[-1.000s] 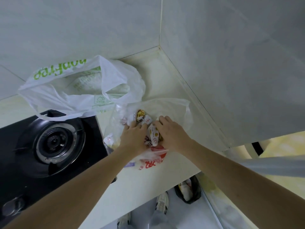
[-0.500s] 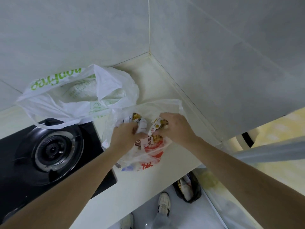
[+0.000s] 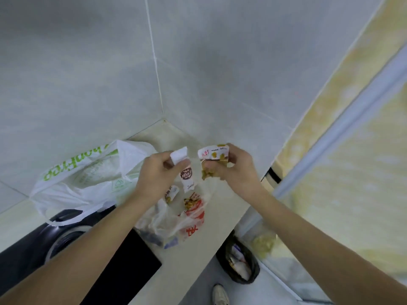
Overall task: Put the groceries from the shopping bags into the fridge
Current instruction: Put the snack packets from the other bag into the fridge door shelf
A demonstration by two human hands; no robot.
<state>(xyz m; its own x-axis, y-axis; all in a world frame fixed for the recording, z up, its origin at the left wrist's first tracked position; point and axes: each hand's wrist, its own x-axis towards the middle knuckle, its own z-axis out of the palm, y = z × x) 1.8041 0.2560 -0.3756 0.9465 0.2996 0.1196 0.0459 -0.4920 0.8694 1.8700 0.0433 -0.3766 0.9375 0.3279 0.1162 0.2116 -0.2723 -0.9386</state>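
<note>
now your left hand (image 3: 157, 170) grips white snack packets (image 3: 186, 172), your right hand (image 3: 236, 167) clutches yellow-printed packets (image 3: 212, 156), both above the clear bag (image 3: 176, 219).

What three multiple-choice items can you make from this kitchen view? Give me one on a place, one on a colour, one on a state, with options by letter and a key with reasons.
1. Where does the white shopping bag lie?
A. Hung on the wall
B. On the floor by the bin
C. On the counter, left of the clear plastic bag, its edge over the stove

2. What colour is the lettering on the white shopping bag?
A. Green
B. Blue
C. Black

3. What are the hands doing?
A. Both lie flat on the counter
B. The left hand and the right hand each hold snack packets above the clear bag
C. Only the right hand holds something

Key: C, it sits on the counter with its lower edge over the black stove; A, the print is light green; B, a white packet is in the left hand and a yellow-printed packet is in the right.
</note>
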